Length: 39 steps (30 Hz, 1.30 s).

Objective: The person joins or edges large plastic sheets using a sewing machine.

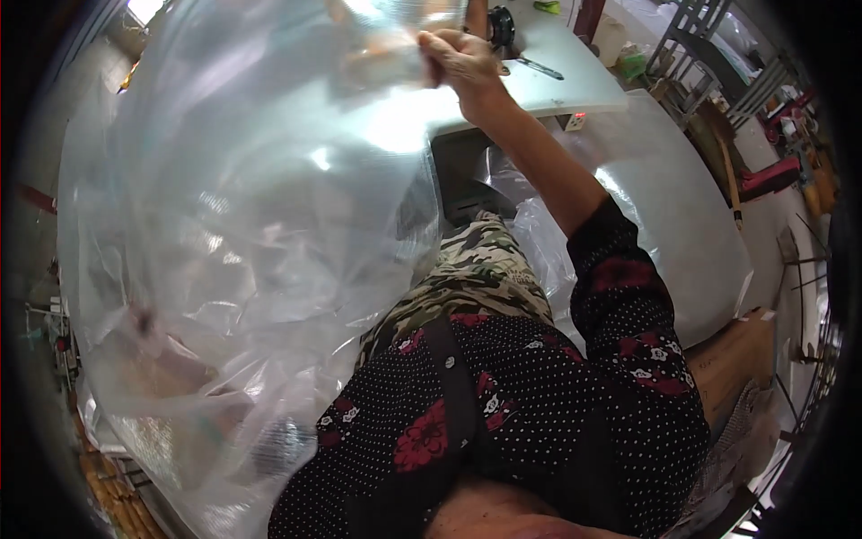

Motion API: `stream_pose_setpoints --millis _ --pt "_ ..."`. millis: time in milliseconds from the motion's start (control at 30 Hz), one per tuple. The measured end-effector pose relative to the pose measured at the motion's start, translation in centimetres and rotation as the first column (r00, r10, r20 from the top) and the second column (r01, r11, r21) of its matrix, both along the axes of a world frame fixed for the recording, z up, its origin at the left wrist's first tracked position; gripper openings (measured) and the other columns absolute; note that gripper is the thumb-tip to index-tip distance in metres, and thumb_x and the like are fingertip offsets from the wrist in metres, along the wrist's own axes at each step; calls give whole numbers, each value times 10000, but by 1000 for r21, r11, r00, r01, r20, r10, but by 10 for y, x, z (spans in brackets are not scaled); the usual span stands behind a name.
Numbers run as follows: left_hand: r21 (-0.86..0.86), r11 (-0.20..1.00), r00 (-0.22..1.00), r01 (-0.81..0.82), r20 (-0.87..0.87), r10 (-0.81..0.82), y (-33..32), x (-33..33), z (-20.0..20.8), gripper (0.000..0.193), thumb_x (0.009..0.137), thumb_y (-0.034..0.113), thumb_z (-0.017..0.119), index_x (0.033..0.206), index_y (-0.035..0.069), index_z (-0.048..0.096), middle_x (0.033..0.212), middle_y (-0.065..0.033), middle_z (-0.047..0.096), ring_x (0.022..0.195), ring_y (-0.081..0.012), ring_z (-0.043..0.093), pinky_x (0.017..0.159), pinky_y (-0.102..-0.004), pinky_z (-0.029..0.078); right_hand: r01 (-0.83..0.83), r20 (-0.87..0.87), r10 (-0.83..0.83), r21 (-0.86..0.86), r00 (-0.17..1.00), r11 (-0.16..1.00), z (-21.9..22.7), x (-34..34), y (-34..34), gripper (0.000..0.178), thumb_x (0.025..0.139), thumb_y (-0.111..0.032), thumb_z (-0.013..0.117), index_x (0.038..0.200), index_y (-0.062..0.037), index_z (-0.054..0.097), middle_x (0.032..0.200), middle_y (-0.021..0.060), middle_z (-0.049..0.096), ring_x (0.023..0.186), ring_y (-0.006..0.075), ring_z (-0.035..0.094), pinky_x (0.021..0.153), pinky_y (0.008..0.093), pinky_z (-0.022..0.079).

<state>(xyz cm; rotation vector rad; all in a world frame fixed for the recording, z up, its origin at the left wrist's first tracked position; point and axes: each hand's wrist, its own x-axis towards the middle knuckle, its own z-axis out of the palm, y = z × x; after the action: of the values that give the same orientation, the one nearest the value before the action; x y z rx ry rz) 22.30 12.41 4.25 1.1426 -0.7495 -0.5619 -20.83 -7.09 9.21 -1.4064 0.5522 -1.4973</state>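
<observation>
A large sheet of clear plastic film [269,207] spreads over the left side and hangs down in front of me, wrinkled and shiny. My right hand [462,67] is raised over the far worktop, its fingers pinched on the film's edge. Just left of those fingers, a blurred skin-toned shape [382,54] shows through the film. It may be my left hand, but its fingers cannot be made out. Lower left, a brownish shape [180,359] is dimly seen behind the film; its kind is unclear.
A white worktop [584,85] carries a utility knife [540,68] and a round black part [502,27]. More film [682,207] drapes to the right. A metal-framed chair [709,67] stands far right, a cardboard box [736,355] nearer. Bamboo-like poles [112,494] lie lower left.
</observation>
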Motion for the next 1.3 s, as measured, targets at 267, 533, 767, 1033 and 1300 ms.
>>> stream_pose_setpoints --millis 267,533,767,1033,1300 --pt "203 974 986 -102 -107 125 88 32 -69 425 961 246 478 1309 2 502 1222 -127 566 1123 -244 557 957 -378 465 249 -767 -283 -165 576 954 -78 59 -46 359 841 -331 571 718 -17 695 712 202 652 710 354 648 680 458 498" --pt "297 862 893 -411 -59 447 389 299 -38 270 909 221 555 1014 -4 662 964 -118 698 810 -202 670 627 -300 536 169 -757 -434 -406 490 898 -123 108 -32 318 808 -328 608 735 -46 735 1144 43 649 1120 256 515 955 437 346" --pt "187 830 472 -526 875 102 153 164 238 523 989 303 502 1409 -1 429 1388 -117 505 1283 -229 485 1070 -348 375 264 -699 -617 -557 362 787 -140 71 -32 314 799 -342 626 785 -59 762 1275 41 609 1216 277 466 1022 467 298" --pt "321 906 -419 278 889 -186 -179 -68 97 333 962 192 532 1242 18 583 1224 -123 628 1143 -281 572 1034 -366 412 184 -769 -493 -460 408 869 -128 72 -19 340 810 -388 675 807 -58 761 1323 90 577 1309 293 413 1058 488 282" --pt "192 905 267 380 913 -307 -251 -188 -40 291 857 210 672 1109 65 671 1062 -126 658 1034 -290 595 917 -382 480 127 -780 -465 -457 419 881 -122 54 -12 306 821 -356 698 786 -56 749 1333 90 570 1316 288 405 1063 466 290"
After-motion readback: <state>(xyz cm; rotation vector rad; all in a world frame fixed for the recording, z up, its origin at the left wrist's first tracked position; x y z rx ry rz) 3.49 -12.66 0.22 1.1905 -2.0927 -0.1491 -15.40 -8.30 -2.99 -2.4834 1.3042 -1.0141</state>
